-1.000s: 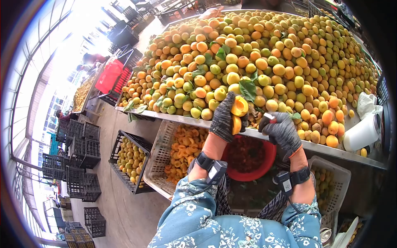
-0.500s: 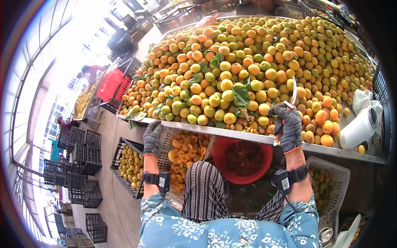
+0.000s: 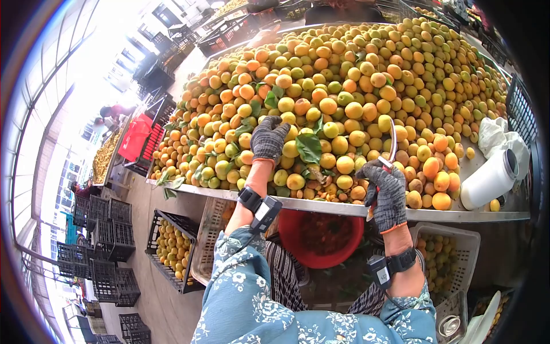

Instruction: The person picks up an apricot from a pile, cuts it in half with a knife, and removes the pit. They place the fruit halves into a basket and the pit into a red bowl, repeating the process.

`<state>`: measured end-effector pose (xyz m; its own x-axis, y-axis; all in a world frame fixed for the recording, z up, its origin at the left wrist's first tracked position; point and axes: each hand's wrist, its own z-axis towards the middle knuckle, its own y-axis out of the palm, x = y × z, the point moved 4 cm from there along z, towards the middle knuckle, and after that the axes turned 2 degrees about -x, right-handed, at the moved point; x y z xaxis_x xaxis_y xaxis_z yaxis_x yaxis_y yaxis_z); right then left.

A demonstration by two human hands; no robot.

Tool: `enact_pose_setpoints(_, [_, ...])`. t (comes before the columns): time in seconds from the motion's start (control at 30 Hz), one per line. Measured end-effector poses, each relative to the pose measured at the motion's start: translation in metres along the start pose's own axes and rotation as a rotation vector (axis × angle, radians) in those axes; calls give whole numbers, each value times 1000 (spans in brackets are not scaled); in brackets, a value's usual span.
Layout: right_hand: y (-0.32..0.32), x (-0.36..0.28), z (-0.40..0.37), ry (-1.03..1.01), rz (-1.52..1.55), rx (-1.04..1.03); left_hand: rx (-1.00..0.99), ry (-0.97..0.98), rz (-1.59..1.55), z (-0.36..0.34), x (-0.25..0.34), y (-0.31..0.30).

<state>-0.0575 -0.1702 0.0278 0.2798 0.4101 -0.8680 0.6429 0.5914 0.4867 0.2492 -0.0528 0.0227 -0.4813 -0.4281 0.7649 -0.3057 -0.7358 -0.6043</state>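
Note:
My left hand [image 3: 270, 139], in a dark grey knit glove, rests on the heap of apricots [image 3: 344, 97]. Its fingers are bent over the fruit, and whatever lies under them is hidden. In my right hand [image 3: 388, 192], gloved the same way, is a knife with a slim curved blade [image 3: 393, 143] pointing up and away. Its reddish handle shows partly between the closed fingers. This hand is just above the front metal rim [image 3: 321, 205] of the table. A large green leaf [image 3: 309, 148] lies on the fruit between my hands.
Below the rim are a red tub [image 3: 286, 243] with dark scraps, a black crate of apricots [image 3: 172, 243], and a pale crate [image 3: 467, 243] with more fruit. A white container [image 3: 490, 180] leans at the table's right end. Stacked black crates [image 3: 109, 243] stand left.
My left hand has moved up and right from the table's front edge onto the apricots. My right hand still holds the knife, slightly lower and further left in view. The whole view has shifted.

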Motion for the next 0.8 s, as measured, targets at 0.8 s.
enact_pose_setpoints(0.8, [-19,-1,-7,62,49,55,-50,349,196,17,92,89])
